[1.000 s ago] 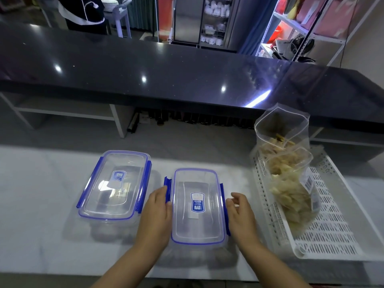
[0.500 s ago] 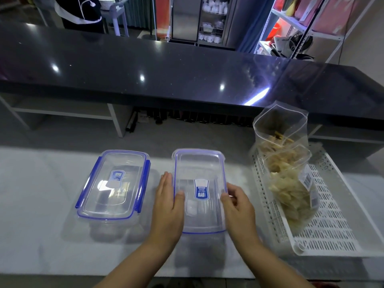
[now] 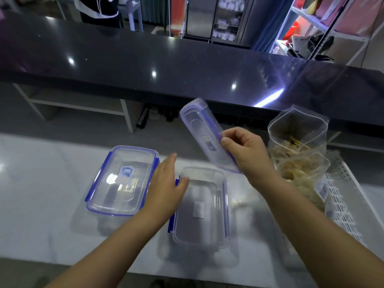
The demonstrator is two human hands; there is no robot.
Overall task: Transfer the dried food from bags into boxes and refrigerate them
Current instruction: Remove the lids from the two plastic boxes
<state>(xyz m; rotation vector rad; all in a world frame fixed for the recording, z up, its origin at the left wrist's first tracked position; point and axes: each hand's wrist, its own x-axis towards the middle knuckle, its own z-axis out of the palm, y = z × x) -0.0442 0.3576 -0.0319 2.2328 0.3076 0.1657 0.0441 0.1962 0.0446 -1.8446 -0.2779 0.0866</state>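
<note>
**Lid off, box open on the counter**

While the right hand (image 3: 247, 151) is pinching the lid (image 3: 204, 132) along its right edge, thumb on the near face and fingers curled behind, the lid is tilting steeply in the air, its far end leaning up and to the left. It is hanging above the far right corner of the open box (image 3: 200, 206), which is sitting on the pale counter (image 3: 41, 194) just below and left of that hand.

The left hand (image 3: 168, 186) is lying flat and open, fingers straight and together, holding nothing. Its thumb is touching the box's left rim near the far corner, and its palm is covering the gap between this box and the closed box (image 3: 122, 179), which is standing just to the left with its blue clips down.

To the right of the right hand, two clear bags (image 3: 299, 154) of pale dried food are standing in a white slotted tray (image 3: 340, 206), the nearer bag close behind the wrist.
</note>
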